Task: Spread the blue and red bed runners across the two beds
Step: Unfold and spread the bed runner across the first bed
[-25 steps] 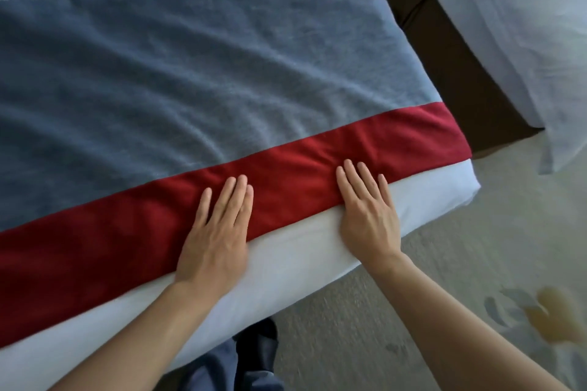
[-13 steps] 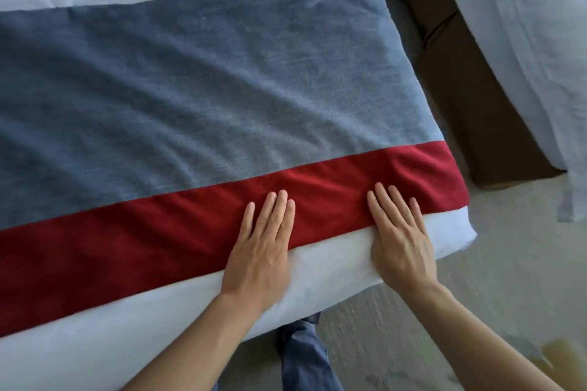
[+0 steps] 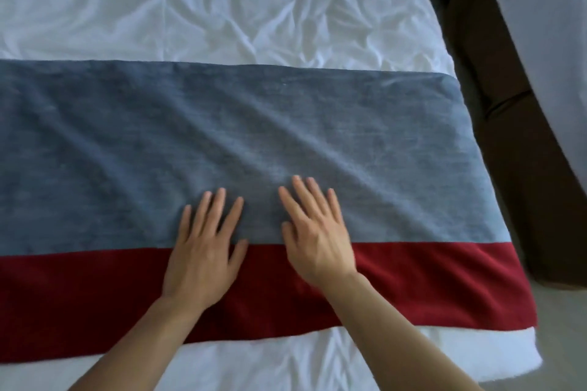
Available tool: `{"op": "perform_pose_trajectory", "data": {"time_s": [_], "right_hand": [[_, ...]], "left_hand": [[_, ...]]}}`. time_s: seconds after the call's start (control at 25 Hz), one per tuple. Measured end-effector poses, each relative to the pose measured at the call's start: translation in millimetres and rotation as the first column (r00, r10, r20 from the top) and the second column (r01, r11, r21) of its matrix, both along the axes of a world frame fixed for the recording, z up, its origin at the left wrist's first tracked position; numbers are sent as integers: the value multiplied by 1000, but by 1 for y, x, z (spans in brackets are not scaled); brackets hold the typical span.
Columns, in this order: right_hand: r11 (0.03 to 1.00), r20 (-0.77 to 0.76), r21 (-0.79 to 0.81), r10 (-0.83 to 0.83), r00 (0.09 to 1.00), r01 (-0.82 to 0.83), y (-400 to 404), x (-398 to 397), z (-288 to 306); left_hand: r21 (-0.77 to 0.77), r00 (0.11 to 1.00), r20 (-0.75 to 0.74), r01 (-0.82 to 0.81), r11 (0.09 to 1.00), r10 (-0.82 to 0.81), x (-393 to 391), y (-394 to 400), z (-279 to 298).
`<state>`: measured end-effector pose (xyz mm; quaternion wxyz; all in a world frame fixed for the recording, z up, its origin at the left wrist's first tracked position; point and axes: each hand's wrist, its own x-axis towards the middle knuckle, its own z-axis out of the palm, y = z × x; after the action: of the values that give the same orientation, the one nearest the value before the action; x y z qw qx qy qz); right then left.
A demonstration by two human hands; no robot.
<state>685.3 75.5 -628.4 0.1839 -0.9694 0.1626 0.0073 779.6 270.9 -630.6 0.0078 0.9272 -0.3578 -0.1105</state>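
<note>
Near edge: a strip of white bedding (image 3: pixel 286 365) is left uncovered at the foot of the near bed, below the runner.
Red band: the red band (image 3: pixel 428 282) is laid flat across the near bed, its right end reaching the mattress edge.
Left hand: the left hand (image 3: pixel 203 251) is laid palm down with fingers straight and spread; nothing is gripped, and the fingers are pressed onto the blue cloth while the heel is rested on the red.
Right hand: the right hand (image 3: pixel 317 238) is likewise held flat and open just beside the left, with nothing held.
Blue band: the blue band (image 3: pixel 127 152) is spread beyond the red; faint diagonal creases are seen in it.
Beyond: wrinkled white sheet (image 3: pixel 254 9) is seen past the runner.
Second bed: the second bed (image 3: pixel 546 41) is seen at far right; no runner is shown on the visible part.
Progress: the near bed is judged nearly done, only smoothing being left; the second bed is judged still to be covered.
Change: both hands are now placed farther up, on the blue band and closer together, whereas they were earlier set at the red band's lower edge.
</note>
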Motion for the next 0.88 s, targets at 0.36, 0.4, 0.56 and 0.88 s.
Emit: {"op": "perform_pose_trajectory", "data": {"time_s": [0.36, 0.4, 0.56, 0.88], "right_hand": [[979, 42, -128, -155, 987, 159, -11, 38, 5], [993, 78, -88, -71, 994, 78, 11, 75, 4], [999, -48, -44, 23, 999, -26, 34, 143, -14], [904, -209, -217, -412, 887, 369, -84, 46, -8]], "left_hand": [[-207, 1000, 8, 21, 978, -20, 60, 8, -1], [-214, 997, 35, 80, 973, -75, 73, -13, 0], [-99, 996, 72, 55, 994, -48, 121, -11, -21], [-27, 986, 31, -161, 987, 162, 164, 71, -28]]}}
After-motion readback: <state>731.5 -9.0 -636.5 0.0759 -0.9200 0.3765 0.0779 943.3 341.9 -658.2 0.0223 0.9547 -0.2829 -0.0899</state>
